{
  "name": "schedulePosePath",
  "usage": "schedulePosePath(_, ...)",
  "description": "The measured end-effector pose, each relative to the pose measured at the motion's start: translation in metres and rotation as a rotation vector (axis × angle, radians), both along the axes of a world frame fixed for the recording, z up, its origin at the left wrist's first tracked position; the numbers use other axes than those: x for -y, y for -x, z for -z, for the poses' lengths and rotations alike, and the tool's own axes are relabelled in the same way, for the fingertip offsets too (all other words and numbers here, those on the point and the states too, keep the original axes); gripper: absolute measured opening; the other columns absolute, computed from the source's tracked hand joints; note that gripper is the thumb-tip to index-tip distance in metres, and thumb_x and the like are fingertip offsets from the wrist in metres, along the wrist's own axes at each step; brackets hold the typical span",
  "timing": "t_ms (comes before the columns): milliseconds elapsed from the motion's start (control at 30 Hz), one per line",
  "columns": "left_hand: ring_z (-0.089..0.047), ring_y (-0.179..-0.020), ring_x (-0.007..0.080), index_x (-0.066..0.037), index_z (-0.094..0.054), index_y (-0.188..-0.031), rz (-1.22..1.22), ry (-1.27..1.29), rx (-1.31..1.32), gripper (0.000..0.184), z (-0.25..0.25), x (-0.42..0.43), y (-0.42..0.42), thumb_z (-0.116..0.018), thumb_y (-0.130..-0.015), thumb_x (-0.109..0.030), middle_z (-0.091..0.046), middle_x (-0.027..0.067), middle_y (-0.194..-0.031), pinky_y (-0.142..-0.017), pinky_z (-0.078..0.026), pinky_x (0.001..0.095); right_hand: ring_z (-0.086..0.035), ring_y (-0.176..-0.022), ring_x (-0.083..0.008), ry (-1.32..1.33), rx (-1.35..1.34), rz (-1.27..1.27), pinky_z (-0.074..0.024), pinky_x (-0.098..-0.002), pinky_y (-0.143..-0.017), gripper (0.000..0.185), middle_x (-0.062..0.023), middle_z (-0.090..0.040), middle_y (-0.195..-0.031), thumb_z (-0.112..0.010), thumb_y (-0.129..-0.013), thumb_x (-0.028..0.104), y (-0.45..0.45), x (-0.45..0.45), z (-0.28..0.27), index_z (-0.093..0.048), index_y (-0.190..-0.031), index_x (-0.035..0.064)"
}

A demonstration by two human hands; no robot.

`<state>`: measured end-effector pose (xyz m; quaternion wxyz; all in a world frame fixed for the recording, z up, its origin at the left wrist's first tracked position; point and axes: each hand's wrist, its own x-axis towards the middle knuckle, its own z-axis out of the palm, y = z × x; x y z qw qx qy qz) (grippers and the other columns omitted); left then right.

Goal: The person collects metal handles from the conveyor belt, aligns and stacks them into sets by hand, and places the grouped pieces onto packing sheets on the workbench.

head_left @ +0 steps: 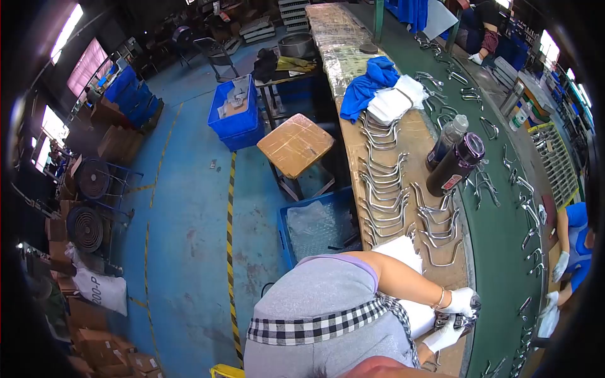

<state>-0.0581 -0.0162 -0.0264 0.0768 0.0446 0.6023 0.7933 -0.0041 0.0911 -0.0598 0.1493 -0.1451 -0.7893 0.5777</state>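
My left hand (461, 301), in a white glove with a bracelet at the wrist, is closed on dark and shiny metal parts (465, 320) at the right edge of the workbench. Just below it, my right hand (443, 335), also in a white glove, grips the same cluster from the other side. The fingers partly hide the parts, so their exact shape is unclear. White sheets (416, 315) lie beside my hands, under the forearm. Farther up the bench (353, 154), curved metal handles (386, 201) sit in rows.
A green conveyor (498, 233) with metal pieces runs along the right. On the bench are a dark flask (455, 165), a clear bottle (447, 140) and a blue cloth (370, 85). A co-worker's gloved hands (559, 267) are across the conveyor. A blue crate (291, 239) stands left.
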Motion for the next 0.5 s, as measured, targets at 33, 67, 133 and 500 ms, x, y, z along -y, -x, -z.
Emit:
schedulePosePath(33,-0.061,-0.072,0.0202,0.01,-0.064,-0.093,0.032,-0.03,0.017,0.038,0.002,-0.001,0.0,-0.075,-0.063,-0.012,-0.067,0.0146,-0.081,-0.068,-0.05,0.0342,-0.055,-0.084,-0.0162,0.002,-0.001,0.004,-0.047,-0.0282,-0.075,0.03,-0.008,-0.061,-0.099,-0.057,-0.084,0.0,-0.003,-0.002,-0.003,-0.056,-0.114,-0.0049)
schedulePosePath(67,-0.061,-0.072,0.0202,0.01,-0.064,-0.093,0.034,-0.03,0.018,0.038,0.003,-0.001,0.001,-0.075,-0.063,-0.012,-0.067,0.0146,-0.081,-0.068,-0.05,0.0342,-0.055,-0.076,-0.0147,0.01,-0.03,-0.033,-0.0474,-0.027,-0.067,0.031,-0.0069,-0.061,-0.092,-0.061,-0.083,0.002,-0.007,-0.005,-0.005,-0.056,-0.113,-0.0043)
schedulePosePath(133,-0.059,-0.065,0.0187,0.011,-0.063,-0.084,0.052,0.093,0.077,0.034,0.003,0.001,0.0,-0.076,-0.064,-0.013,-0.065,0.0123,-0.074,-0.059,-0.048,0.0338,-0.053,-0.062,-0.0112,0.139,0.058,-0.13,-0.0444,-0.0246,-0.052,0.034,-0.0056,-0.061,-0.083,-0.065,-0.082,0.003,-0.004,-0.031,0.01,-0.056,-0.113,-0.0044)
schedulePosePath(500,-0.06,-0.068,0.0161,0.003,-0.06,-0.09,0.159,-0.025,0.079,0.022,0.015,-0.013,0.002,-0.064,-0.074,-0.012,-0.064,0.0116,-0.075,-0.062,-0.052,0.0319,-0.047,-0.049,-0.009,-0.103,-0.017,-0.046,-0.0346,-0.0211,-0.041,0.032,-0.0052,-0.065,-0.078,-0.071,-0.077,0.011,-0.027,-0.012,-0.032,-0.061,-0.104,-0.0023)
